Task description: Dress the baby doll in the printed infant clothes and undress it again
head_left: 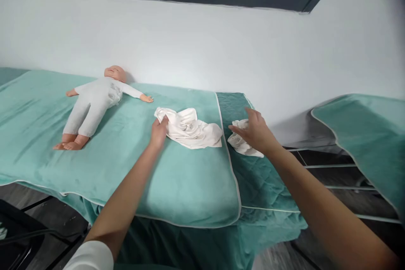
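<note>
1. The left hand (158, 135) is clamping its fingers on the left end of the larger white cloth (198, 134), lying bunched on the green cover (190, 185); pulling one end could be tightening its folds.
2. The right hand (257, 130) is hovering, fingers apart, at the smaller white cloth (241, 145); with contact unclear, a hasty pinch could be missing fabric.
3. Sweeping left could be bumping the doll (98, 93).

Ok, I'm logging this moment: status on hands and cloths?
Left hand gripping larger white cloth by one end. Right hand open at smaller white cloth, contact unclear. Doll lying off left, not in the way.
</note>
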### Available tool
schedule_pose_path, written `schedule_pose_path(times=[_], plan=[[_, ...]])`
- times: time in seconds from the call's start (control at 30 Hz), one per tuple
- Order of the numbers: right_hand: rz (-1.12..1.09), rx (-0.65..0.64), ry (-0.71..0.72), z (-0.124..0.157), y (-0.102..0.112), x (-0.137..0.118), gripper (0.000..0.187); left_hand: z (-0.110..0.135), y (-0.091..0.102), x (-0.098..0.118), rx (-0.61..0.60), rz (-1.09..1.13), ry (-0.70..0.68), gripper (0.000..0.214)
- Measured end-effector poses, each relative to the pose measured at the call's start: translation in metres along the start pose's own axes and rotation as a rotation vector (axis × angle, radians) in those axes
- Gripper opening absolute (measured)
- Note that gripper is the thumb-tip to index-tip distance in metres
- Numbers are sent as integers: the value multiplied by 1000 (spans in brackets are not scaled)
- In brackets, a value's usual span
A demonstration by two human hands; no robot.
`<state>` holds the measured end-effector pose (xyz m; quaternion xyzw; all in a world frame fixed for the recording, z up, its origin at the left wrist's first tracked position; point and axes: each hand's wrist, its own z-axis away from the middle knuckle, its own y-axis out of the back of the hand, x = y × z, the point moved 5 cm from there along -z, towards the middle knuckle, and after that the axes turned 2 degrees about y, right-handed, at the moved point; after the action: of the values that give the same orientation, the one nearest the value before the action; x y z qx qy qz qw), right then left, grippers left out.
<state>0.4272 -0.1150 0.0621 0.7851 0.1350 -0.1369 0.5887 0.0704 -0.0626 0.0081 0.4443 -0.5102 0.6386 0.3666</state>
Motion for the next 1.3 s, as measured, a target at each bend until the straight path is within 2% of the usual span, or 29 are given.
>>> schedule_pose_path(times=[0.07,0.17,0.23,0.27,0.3,0.37,0.43,0.5,0.6,0.7,0.77,0.83,0.9,1.03,1.1,1.17,1.23,1.3], plan=[[-97,-22,143,-5,14,-42,88,5,0,44,-80,-225,-144,34],[-302,-104,369,-13,40,-116,76,24,-20,119,-359,-523,-306,36],[-463,-149,486,-19,60,-163,70,42,-37,160,-551,-677,-346,37],[-518,-161,532,-22,70,-184,67,50,-46,173,-668,-778,-333,37],[-545,-173,568,-25,78,-203,62,58,-53,186,-731,-853,-326,37],[-520,-253,612,-29,85,-233,47,67,-58,205,-731,-933,-320,35],[-443,-314,617,-32,86,-250,33,72,-56,218,-647,-962,-359,29],[-357,-303,604,-32,87,-258,26,76,-50,223,-587,-999,-436,21],[-267,-184,577,-28,92,-256,22,75,-33,218,-487,-1101,-574,11],[-201,-103,512,-25,97,-241,20,60,-6,209,-273,-1207,-680,17],[-133,-110,443,-23,95,-226,21,50,13,203,-139,-1223,-718,22],[-61,-155,367,-22,89,-213,23,44,26,197,-75,-1179,-709,24],[-49,-222,327,-18,78,-208,17,44,27,193,-99,-1113,-679,25],[-218,-311,392,-7,57,-226,5,61,9,193,-213,-1077,-692,24],[-253,-258,407,-8,54,-232,6,67,4,195,-232,-1128,-718,22],[-214,-142,382,-12,57,-227,13,68,6,195,-255,-1211,-711,19],[-129,-30,351,-16,63,-214,22,64,17,195,-278,-1300,-673,20],[-37,20,330,-17,66,-199,30,60,31,193,-300,-1366,-632,19]])
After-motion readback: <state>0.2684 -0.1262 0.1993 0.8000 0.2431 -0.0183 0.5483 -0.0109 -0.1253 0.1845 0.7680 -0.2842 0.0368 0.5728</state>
